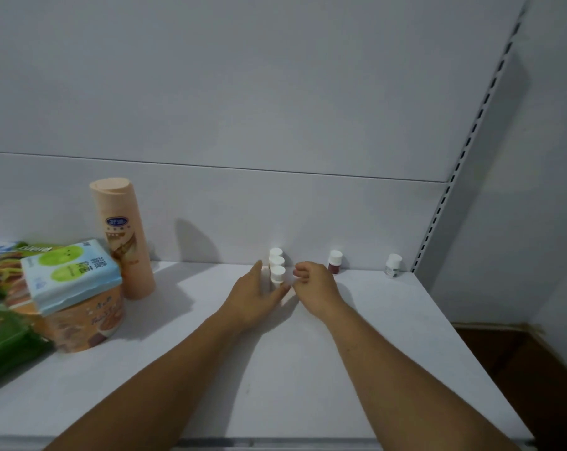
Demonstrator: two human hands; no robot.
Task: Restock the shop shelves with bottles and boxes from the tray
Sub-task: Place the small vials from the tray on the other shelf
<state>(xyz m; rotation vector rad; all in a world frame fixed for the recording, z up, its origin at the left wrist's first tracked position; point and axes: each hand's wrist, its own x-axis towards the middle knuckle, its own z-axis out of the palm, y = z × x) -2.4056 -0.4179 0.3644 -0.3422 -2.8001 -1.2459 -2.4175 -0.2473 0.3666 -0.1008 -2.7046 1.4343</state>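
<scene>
Three small white-capped bottles (pixel 277 266) stand in a row running back toward the wall on the white shelf (pixel 308 369). My left hand (pixel 257 299) lies with straight fingers around the front bottle (pixel 278 275), thumb on its left and fingertips at its base. My right hand (pixel 314 286) sits just right of the row with fingers loosely curled, holding nothing. A dark red bottle (pixel 335 262) and a clear white-capped bottle (pixel 393 265) stand apart against the back wall to the right.
A tall peach shampoo bottle (pixel 122 236) stands at the left. Beside it are a blue-green tissue pack (pixel 70 271) on an orange tub (pixel 80 323) and green packets (pixel 5 343). A slotted upright (pixel 464 154) marks the shelf's right end.
</scene>
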